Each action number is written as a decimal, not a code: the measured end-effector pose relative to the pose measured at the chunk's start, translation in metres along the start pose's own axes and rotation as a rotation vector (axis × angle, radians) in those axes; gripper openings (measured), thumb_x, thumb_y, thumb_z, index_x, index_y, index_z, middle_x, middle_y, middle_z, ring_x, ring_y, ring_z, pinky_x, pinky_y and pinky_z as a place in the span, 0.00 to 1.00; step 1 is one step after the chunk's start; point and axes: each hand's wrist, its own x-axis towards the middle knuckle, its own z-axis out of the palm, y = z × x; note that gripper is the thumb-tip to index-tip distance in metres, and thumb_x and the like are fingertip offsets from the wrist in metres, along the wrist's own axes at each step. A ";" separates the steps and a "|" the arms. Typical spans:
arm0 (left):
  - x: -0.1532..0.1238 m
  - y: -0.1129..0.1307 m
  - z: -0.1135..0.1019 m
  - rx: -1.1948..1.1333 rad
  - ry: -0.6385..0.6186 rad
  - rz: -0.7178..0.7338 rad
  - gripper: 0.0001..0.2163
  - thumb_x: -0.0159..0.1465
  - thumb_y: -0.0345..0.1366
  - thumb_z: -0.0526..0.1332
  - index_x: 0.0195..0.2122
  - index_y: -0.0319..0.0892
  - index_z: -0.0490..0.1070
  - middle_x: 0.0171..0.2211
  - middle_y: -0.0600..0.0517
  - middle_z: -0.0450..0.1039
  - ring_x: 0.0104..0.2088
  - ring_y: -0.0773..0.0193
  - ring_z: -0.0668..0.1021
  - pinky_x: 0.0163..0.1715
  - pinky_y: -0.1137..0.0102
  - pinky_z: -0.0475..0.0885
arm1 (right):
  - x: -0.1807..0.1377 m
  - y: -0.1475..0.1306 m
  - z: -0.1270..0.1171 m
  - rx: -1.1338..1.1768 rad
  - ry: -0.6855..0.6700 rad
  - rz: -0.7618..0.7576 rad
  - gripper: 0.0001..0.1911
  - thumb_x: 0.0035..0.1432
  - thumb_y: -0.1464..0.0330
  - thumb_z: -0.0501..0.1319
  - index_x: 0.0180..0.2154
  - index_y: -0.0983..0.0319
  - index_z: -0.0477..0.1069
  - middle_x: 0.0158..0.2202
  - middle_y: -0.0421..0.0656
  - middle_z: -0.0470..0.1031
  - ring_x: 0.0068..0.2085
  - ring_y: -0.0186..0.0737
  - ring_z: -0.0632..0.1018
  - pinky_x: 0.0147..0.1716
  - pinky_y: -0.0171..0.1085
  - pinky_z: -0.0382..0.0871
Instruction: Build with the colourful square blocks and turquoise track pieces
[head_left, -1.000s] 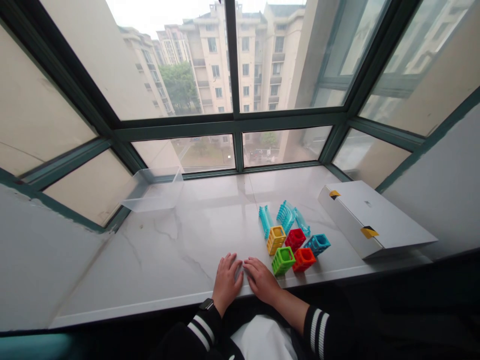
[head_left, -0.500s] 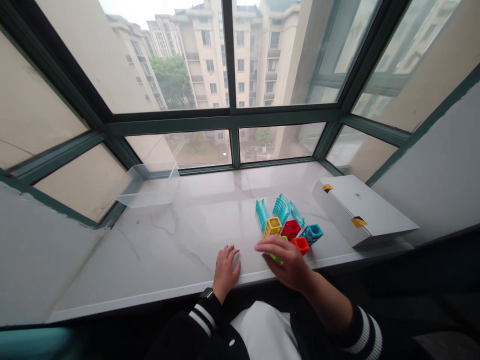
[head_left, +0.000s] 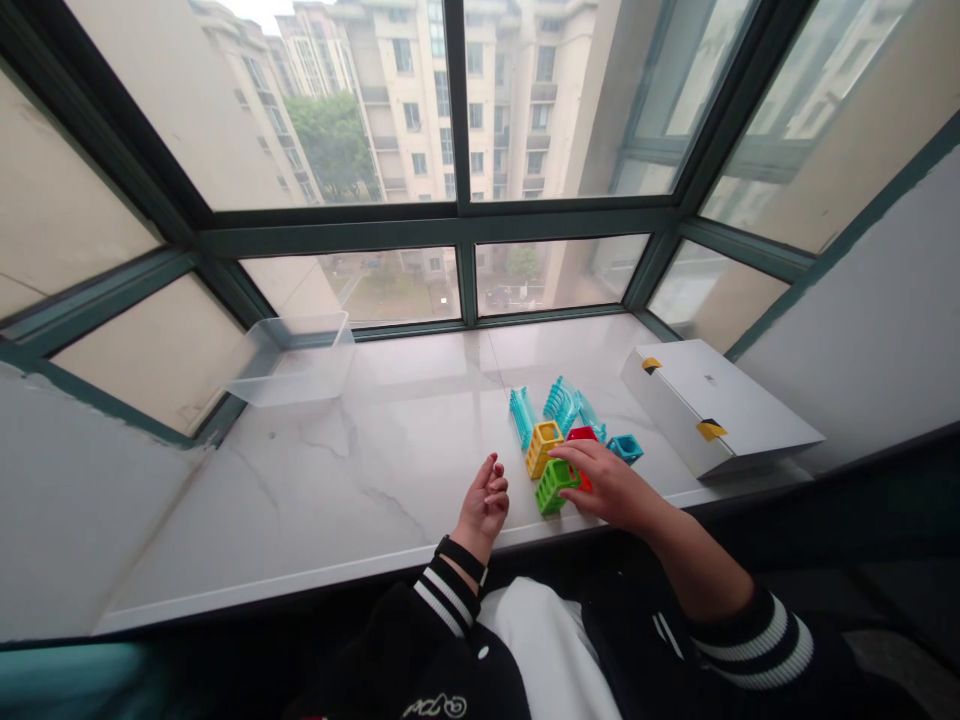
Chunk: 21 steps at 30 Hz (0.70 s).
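Note:
My right hand (head_left: 609, 482) is at the near edge of a cluster of toy blocks. Its fingers and thumb close on the right side of a green cube block (head_left: 555, 488) with openings in its faces. A yellow cube block (head_left: 543, 450) stands just behind the green one. Red blocks (head_left: 582, 434) are partly covered by my fingers. Palm turned up, my left hand (head_left: 484, 502) hovers over the sill, left of the green block, with loosely curled fingers and nothing in it. Right of the red lies a blue cube block (head_left: 625, 448).
Clear turquoise track pieces (head_left: 562, 402) lie behind the cubes. A white box (head_left: 720, 405) with yellow-black tabs stands at the right. A transparent plastic bin (head_left: 292, 375) sits at the back left. Window frames (head_left: 337, 235) bound the marble-patterned sill (head_left: 315, 500).
My right hand has moved right and closed on the green block, which now shows more. My left hand has lifted, moved right and turned palm up. The view has tilted slightly.

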 end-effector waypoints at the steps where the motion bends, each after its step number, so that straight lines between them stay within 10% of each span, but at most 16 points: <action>1: 0.000 0.002 0.001 0.077 0.008 0.041 0.14 0.63 0.45 0.71 0.42 0.42 0.74 0.33 0.53 0.73 0.19 0.76 0.67 0.13 0.80 0.56 | 0.001 0.001 0.002 -0.007 -0.021 -0.002 0.29 0.58 0.71 0.69 0.61 0.57 0.71 0.59 0.52 0.76 0.61 0.56 0.75 0.62 0.57 0.71; 9: -0.011 0.021 -0.005 1.166 -0.184 0.708 0.14 0.71 0.42 0.62 0.56 0.47 0.72 0.44 0.50 0.78 0.28 0.67 0.76 0.38 0.65 0.78 | 0.007 0.004 0.009 -0.003 -0.105 -0.031 0.26 0.60 0.75 0.66 0.60 0.56 0.73 0.55 0.50 0.77 0.57 0.53 0.78 0.58 0.54 0.75; 15: -0.032 0.041 -0.020 1.319 -0.419 0.858 0.37 0.63 0.52 0.71 0.70 0.48 0.60 0.63 0.40 0.71 0.62 0.46 0.75 0.62 0.49 0.72 | 0.006 -0.018 0.001 0.141 0.009 -0.055 0.27 0.66 0.70 0.64 0.65 0.52 0.68 0.59 0.50 0.75 0.61 0.52 0.76 0.61 0.54 0.74; 21: -0.044 0.070 -0.050 1.326 -0.353 0.816 0.25 0.67 0.46 0.68 0.63 0.49 0.66 0.54 0.44 0.77 0.52 0.50 0.80 0.54 0.54 0.76 | 0.018 -0.041 0.041 0.359 0.169 -0.071 0.27 0.70 0.67 0.61 0.67 0.51 0.64 0.61 0.49 0.71 0.63 0.50 0.74 0.64 0.52 0.72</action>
